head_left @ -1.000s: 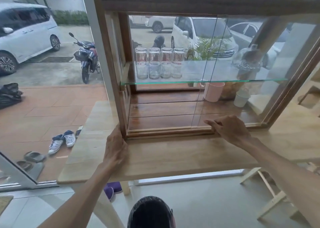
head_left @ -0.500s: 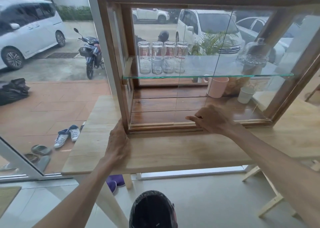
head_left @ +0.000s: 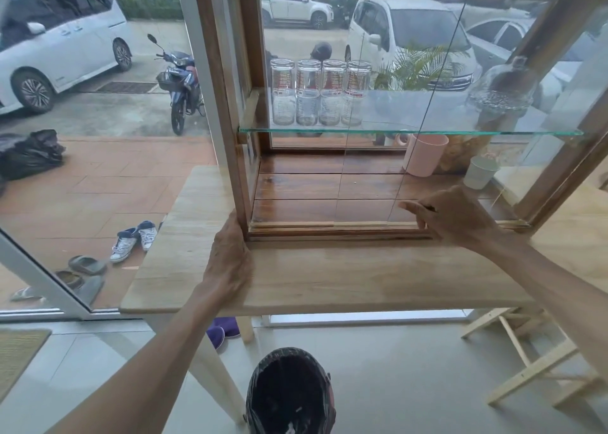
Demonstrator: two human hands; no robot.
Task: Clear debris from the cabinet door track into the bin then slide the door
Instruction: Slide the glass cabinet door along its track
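A wooden cabinet (head_left: 227,111) with sliding glass doors stands on a pale wooden table (head_left: 329,279). The door track (head_left: 322,227) runs along its bottom front; I make out no debris in it. My left hand (head_left: 230,262) presses against the cabinet's lower left corner post. At the track, my right hand (head_left: 457,218) rests with its thumb and fingers closed on the lower edge of the glass door (head_left: 424,121). A round bin with a black liner (head_left: 289,391) sits on the floor below the table's front edge.
Inside, several glass jars (head_left: 316,91) stand on a glass shelf (head_left: 493,133), with a pink cup (head_left: 426,155) and a pale green cup (head_left: 478,175) on the cabinet floor. A folding wooden stand (head_left: 533,361) is at right, and a glass wall at left.
My right hand slid left along the track front, then came back right to the door's lower edge. My left hand stayed on the corner post. The view moved closer.
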